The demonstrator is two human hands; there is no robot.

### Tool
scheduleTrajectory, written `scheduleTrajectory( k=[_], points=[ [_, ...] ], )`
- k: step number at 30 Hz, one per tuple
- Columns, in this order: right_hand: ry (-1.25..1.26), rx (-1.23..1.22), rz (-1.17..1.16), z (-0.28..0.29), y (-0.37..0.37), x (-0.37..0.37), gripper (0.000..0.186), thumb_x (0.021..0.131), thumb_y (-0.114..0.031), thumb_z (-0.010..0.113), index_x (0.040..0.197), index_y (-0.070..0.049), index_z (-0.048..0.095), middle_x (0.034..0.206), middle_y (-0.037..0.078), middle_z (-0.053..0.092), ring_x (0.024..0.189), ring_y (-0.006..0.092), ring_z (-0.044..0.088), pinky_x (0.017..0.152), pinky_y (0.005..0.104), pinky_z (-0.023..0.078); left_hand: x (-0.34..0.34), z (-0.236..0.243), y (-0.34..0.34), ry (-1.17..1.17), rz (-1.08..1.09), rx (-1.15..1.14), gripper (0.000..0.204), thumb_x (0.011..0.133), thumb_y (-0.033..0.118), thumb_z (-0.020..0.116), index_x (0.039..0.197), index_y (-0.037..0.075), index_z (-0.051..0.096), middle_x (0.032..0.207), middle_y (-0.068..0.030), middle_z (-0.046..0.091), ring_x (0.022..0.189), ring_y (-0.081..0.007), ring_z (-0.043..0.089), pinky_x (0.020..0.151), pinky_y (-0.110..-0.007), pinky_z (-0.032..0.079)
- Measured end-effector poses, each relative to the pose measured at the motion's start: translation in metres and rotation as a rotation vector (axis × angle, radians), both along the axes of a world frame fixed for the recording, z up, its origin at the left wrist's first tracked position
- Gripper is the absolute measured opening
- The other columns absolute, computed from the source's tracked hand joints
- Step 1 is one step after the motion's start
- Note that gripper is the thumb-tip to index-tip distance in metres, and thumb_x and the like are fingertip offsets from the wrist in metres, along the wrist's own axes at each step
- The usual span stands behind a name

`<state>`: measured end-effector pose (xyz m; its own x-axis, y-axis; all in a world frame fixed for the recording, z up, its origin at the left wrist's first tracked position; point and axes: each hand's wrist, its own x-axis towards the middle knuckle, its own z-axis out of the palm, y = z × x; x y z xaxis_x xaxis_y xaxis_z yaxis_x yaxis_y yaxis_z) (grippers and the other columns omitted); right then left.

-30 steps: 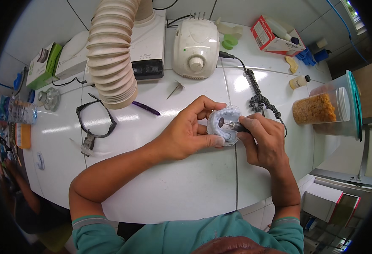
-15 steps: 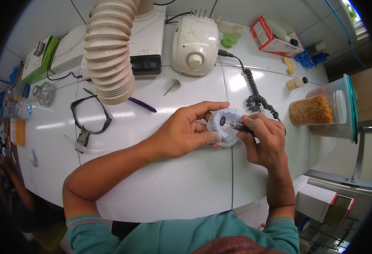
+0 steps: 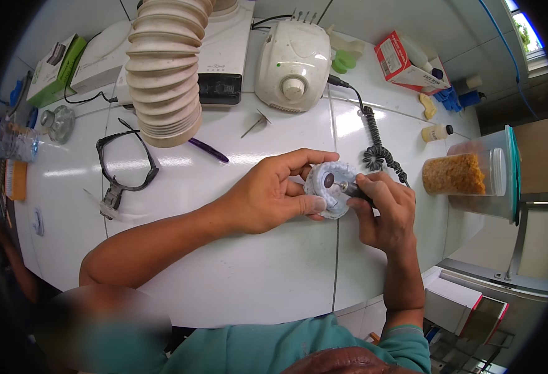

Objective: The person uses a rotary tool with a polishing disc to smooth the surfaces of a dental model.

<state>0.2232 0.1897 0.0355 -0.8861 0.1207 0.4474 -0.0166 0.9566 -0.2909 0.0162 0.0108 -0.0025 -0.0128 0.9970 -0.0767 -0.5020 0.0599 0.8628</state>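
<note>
A pale blue, horseshoe-shaped dental cast [image 3: 342, 168] is gripped in my left hand [image 3: 267, 194], its thumb on the near rim and its fingers reaching behind. My right hand [image 3: 386, 209] closes around a dark rotary handpiece [image 3: 362, 193] with a metal nose. A small dark disc [image 3: 328, 181] on the handpiece's shank sits within the curve of the cast, close to its left inner wall. Whether the disc touches the plaster I cannot tell. Both hands meet above the white tiled bench.
Behind stands a cream control unit [image 3: 294, 62] with a knob and a coiled cord [image 3: 378, 154]. A ribbed hose [image 3: 163, 75] hangs at back left, near black-framed glasses [image 3: 152, 174] and a purple stick [image 3: 208, 150]. A jar of orange granules [image 3: 454, 174] is at right.
The view has shifted slightly. Both hands keep their grips, and the cast and handpiece have tilted a little. The disc remains inside the cast's curve.
</note>
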Motion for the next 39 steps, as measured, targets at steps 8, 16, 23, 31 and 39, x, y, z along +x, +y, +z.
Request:
scheduleTrajectory(
  k=[8,16,23,31,39],
  points=[
    [-0.006,-0.001,-0.005,0.0003,-0.0015,-0.0012,0.031,0.080,-0.005,0.090,0.106,0.004,0.076,0.084,0.013,0.071,0.059,0.0267,0.066,0.055,0.0372,0.052,0.0001,-0.0006,-0.0004,-0.009,-0.007,0.003,0.075,0.107,-0.007,0.073,0.173,-0.003,0.039,0.155,-0.0206,0.062,0.135,-0.0262,0.073,0.113,-0.039,0.067],
    [-0.017,-0.005,-0.004,-0.0003,-0.0018,-0.0013,0.031,0.081,-0.005,0.090,0.107,0.005,0.076,0.084,0.014,0.071,0.060,0.0262,0.067,0.055,0.0367,0.053,-0.0010,-0.0013,0.0000,-0.001,-0.009,0.013,0.075,0.107,-0.008,0.072,0.173,-0.003,0.039,0.156,-0.0211,0.062,0.135,-0.0272,0.073,0.113,-0.039,0.068],
    [-0.016,-0.007,0.003,-0.0017,-0.0012,-0.0005,0.032,0.083,-0.006,0.090,0.109,0.005,0.076,0.084,0.014,0.072,0.061,0.0263,0.068,0.056,0.0366,0.054,-0.0003,-0.0046,0.0002,-0.019,-0.007,0.037,0.074,0.108,-0.005,0.073,0.173,-0.004,0.039,0.156,-0.0220,0.061,0.136,-0.0281,0.072,0.113,-0.042,0.068],
    [-0.029,-0.010,0.001,-0.0011,-0.0017,0.0000,0.033,0.084,-0.007,0.090,0.111,0.005,0.076,0.086,0.015,0.072,0.062,0.0267,0.068,0.057,0.0359,0.055,-0.0014,-0.0037,0.0000,-0.010,-0.018,0.034,0.072,0.109,-0.004,0.072,0.173,-0.003,0.039,0.157,-0.0218,0.061,0.138,-0.0282,0.070,0.114,-0.042,0.067],
    [0.087,-0.048,-0.033,0.0058,-0.0019,0.0048,0.031,0.087,-0.006,0.090,0.112,0.006,0.076,0.088,0.016,0.073,0.065,0.0280,0.071,0.058,0.0368,0.056,-0.0078,0.0019,-0.0008,-0.013,-0.062,0.028,0.075,0.109,-0.004,0.069,0.176,-0.002,0.036,0.159,-0.0187,0.060,0.146,-0.0276,0.064,0.119,-0.041,0.060]
  ],
)
